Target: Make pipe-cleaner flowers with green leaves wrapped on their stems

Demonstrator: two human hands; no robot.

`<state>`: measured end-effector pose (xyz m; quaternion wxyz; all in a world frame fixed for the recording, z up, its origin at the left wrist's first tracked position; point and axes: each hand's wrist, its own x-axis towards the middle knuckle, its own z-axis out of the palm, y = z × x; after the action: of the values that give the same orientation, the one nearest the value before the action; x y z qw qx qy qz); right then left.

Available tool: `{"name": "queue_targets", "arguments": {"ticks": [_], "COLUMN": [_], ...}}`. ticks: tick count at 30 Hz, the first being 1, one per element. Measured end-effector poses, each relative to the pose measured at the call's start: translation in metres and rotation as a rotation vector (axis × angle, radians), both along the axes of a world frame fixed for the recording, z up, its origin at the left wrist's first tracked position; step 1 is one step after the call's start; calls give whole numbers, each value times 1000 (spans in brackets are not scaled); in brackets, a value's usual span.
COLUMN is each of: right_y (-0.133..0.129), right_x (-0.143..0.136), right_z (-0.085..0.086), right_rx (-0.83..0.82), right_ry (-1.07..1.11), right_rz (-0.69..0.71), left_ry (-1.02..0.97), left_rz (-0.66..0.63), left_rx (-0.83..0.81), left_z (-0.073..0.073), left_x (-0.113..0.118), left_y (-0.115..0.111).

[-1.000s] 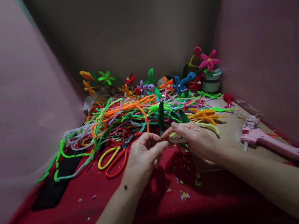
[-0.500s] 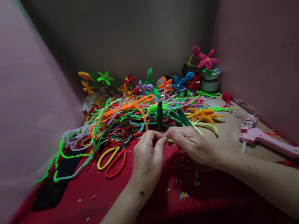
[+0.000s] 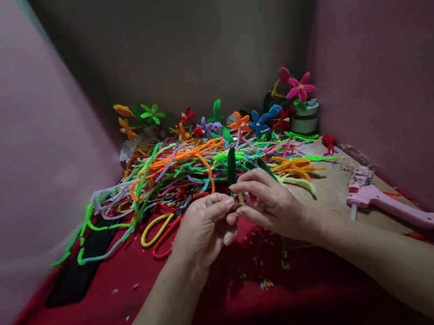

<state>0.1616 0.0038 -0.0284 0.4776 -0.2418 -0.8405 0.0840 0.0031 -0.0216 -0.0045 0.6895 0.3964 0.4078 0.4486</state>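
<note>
Over the front of the pipe cleaner pile [image 3: 184, 159], my two hands meet at the fingertips. My left hand [image 3: 204, 227] is pinched closed, palm partly turned up, on the thin end of a small yellow pipe cleaner piece [image 3: 241, 198]. My right hand [image 3: 278, 205] curves around that piece from the other side, its index finger and thumb on either side of it; most of the piece is hidden. A dark green leaf shape [image 3: 231, 165] stands just behind the fingertips. Scissors [image 3: 157, 231] with yellow and red handles lie left of my left hand.
A pink glue gun [image 3: 390, 207] rests on a brown board [image 3: 330, 197] at right. Pipe cleaner flowers [image 3: 260, 122] line the back, with a white pot [image 3: 305, 118] beside them. A flat black object [image 3: 73, 276] lies at left. Scraps [image 3: 266, 284] dot the red cloth [image 3: 150, 313].
My left hand has rolled its palm upward and shifted slightly down and left. My right hand has opened from its closed pinch, fingers now lifted around the small yellow piece, which has come into view.
</note>
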Motion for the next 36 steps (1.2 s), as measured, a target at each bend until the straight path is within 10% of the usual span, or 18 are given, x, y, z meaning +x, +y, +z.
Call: {"name": "queue_targets", "arguments": {"ticks": [10,14,22,31,36], "right_y": [-14,-17,-30,-19,-14], "right_x": [0,5,-5,-1,-3], "right_z": [8,20,4,-5,8], "right_rx": [92,13,-136,-297,-881], "right_ry": [82,96,-642,-498,-41], "right_rz": [118,115,212,150,-105], "left_ry": [14,389,830,655,283], "left_rz": [-265,22,16,-49,-141], "left_rx": [-141,161,292,250,75], "left_z": [-7,-9,-18,-2,4], "left_x": [5,-1,-7,-7,-16], "left_y": [0,15,57,50,45]}}
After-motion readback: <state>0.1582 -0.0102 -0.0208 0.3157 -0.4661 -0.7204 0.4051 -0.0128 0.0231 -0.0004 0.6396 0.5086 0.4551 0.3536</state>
